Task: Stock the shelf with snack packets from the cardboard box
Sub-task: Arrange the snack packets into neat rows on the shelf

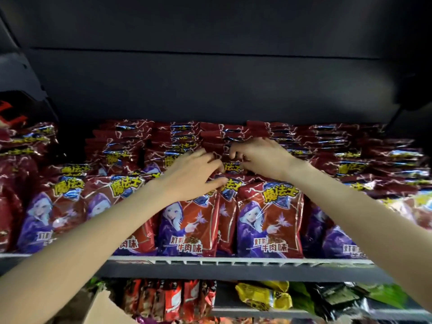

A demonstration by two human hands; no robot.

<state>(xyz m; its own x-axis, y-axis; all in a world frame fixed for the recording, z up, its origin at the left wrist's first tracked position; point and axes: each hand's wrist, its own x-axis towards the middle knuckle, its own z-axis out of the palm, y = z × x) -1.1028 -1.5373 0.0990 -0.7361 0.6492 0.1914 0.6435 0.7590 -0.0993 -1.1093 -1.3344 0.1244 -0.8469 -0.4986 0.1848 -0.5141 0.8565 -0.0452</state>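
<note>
Both hands reach into the red snack packets [268, 220], left hand [194, 174] fingers spread flat steadying tops, right hand [259, 157] pinching one packet's edge, likely straightening its row.

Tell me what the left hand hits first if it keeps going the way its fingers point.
Probably the red snack packets wedged between it and the right hand; the left hand looks almost on them already.

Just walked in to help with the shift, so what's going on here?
A person is stocking a shelf with red snack packets. Both hands are up in the middle rows: the left hand rests on the packet tops, and the right hand pinches one. A cardboard box sits below.
</note>
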